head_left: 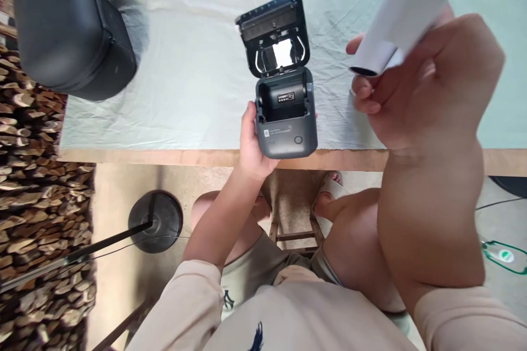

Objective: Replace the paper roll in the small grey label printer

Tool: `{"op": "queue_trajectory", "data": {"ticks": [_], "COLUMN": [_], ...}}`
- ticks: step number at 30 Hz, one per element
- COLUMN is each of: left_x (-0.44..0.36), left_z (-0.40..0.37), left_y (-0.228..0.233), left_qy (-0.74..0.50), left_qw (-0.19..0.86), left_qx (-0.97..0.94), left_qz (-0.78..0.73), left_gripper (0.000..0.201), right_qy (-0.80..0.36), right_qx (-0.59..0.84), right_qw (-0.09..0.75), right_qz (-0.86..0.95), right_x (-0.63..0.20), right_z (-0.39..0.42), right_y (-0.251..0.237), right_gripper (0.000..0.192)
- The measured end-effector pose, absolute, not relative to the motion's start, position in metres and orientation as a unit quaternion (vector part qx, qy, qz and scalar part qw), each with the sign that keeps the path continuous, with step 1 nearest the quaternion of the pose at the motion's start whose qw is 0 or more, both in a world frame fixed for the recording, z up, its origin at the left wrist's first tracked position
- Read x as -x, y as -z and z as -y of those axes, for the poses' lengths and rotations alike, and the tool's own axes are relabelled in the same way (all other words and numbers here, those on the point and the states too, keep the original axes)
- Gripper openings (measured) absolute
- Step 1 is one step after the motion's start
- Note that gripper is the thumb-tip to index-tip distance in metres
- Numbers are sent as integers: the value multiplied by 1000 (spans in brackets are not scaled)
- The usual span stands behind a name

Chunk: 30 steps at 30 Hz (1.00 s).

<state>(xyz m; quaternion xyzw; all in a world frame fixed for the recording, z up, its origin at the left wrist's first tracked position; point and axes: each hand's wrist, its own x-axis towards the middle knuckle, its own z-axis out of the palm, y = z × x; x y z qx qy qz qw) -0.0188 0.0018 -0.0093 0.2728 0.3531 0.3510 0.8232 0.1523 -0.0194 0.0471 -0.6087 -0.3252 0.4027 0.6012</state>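
While the cloth-covered table (pixel 185 66) spans the upper part of the view, its bare wooden edge (pixel 164 157) runs just in front of the person. A black case (pixel 61 27) stands toward the left end, well apart from both hands, presumably out of their way. The dark printer-like device (pixel 284 142) is at the near edge, its lid (pixel 274 33) tipped back so the hollow faces up; whether it rests on the cloth I cannot tell. The left hand (pixel 256 149) grasps it, thumb along one side, a fingertip showing opposite, seemingly to steady it. The right hand (pixel 436 77) grips a white paper roll (pixel 381 38) in curled fingers, tilted, perhaps to keep its loose strip (pixel 432 0) free. A stretch of cloth separates device and roll, giving sideways room; the raised lid bounds the hollow's far side.
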Motion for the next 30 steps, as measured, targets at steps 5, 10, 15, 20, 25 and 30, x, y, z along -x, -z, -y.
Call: {"op": "queue_trajectory", "data": {"ticks": [5,10,15,20,25,30], "left_x": [27,31,32,33,32,31], "left_z": [-8,-12,-11,-12,-13,-12], "left_y": [-5,2,9,8,7,11], "left_qy": [-382,-420,-410,-402,-393,-404], "left_qw": [822,802,790,802,814,813], "left_qx": [-275,-281,-291,-284,-264,-275], "left_qz": [-319,-317,-351,-339,-337,-318], "left_gripper": [67,65,65,63,69,65], "right_qy": [-312,-302,-163,-153,28,13], "right_qx": [595,655,704,735,708,851], "right_qw": [626,512,369,258,391,262], "right_qz": [397,466,585,608,588,456], "right_x": [-146,-139,-139,-141,-163,-192], "right_z": [10,9,12,20,27,20], "right_y": [-22,2,10,13,-1,13], "right_gripper": [33,29,27,46,45,57]}}
